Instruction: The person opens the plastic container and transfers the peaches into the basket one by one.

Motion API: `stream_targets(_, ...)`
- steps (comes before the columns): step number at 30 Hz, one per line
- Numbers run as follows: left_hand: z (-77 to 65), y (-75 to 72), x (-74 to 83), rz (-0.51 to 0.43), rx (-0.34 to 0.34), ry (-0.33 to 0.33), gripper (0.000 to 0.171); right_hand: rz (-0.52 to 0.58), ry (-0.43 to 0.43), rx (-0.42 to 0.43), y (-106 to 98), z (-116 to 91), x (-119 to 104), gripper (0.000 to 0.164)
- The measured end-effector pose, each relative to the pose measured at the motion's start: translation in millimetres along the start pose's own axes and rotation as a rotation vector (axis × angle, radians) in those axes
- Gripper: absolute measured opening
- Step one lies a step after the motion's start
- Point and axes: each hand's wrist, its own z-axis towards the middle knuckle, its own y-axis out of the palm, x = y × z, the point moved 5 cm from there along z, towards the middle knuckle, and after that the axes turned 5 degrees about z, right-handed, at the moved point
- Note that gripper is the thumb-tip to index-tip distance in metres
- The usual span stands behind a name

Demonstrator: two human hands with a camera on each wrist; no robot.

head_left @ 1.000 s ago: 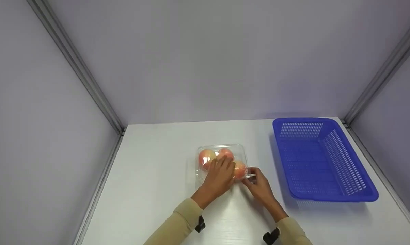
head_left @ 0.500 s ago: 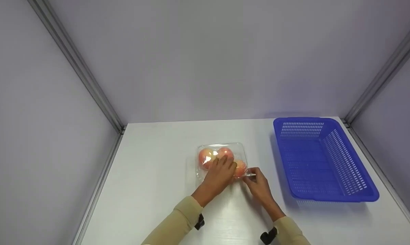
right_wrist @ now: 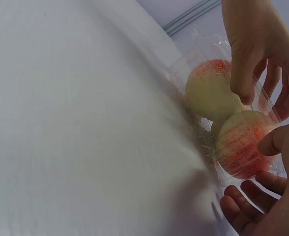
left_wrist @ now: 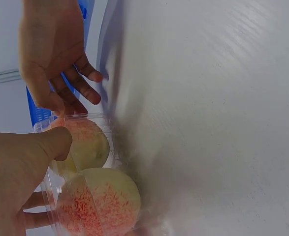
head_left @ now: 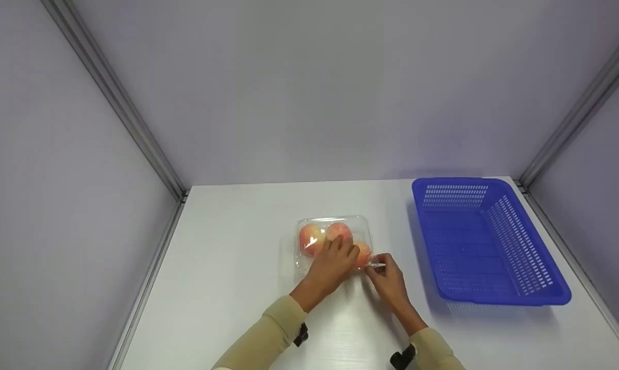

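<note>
A clear plastic clamshell box (head_left: 360,222) with several peaches (head_left: 311,239) inside lies mid-table in the head view. My left hand (head_left: 331,266) lies over the lid, fingers bent across its top; the left wrist view has its thumb (left_wrist: 60,142) at the box's near edge, above a peach (left_wrist: 102,201). At the near right corner my right hand (head_left: 389,281) pinches the plastic edge between thumb and fingers. In the right wrist view its thumb (right_wrist: 271,142) touches the box beside a red-speckled peach (right_wrist: 240,145), its other fingers (right_wrist: 242,206) spread below. The left palm hides part of the box.
A blue plastic basket (head_left: 474,246) with slotted walls stands on the white table (head_left: 227,257) to the right of the box. Grey wall panels (head_left: 299,92) with metal corner rails enclose the table at the back and sides. Dark wrist cameras (head_left: 403,357) sit at both cuffs.
The right forearm has shifted slightly left, and the left fingers have bent a little more on the lid. The box and basket have stayed in place.
</note>
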Motion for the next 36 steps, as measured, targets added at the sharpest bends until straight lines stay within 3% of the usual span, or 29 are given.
stream_targets(10,-1.3,2.4,-1.5,0.015,0.012,0.022,0.048,-0.014,-0.006,0.013,1.6,-1.8,2.4,0.032)
stream_targets(22,1.3,2.4,-2.0,0.02,0.04,0.02,0.039,-0.008,-0.005,0.021,1.8,-1.8,3.1,0.032)
stream_targets(32,3.3,0.3,2.7,0.17,-0.019,0.08,0.05,-0.012,-0.003,0.026,9.4,-3.0,0.4,0.03)
stream_targets(36,2.7,0.6,2.7,0.191,-0.013,0.086,0.049,-0.025,-0.001,0.02,14.2,-2.8,-0.2,0.033)
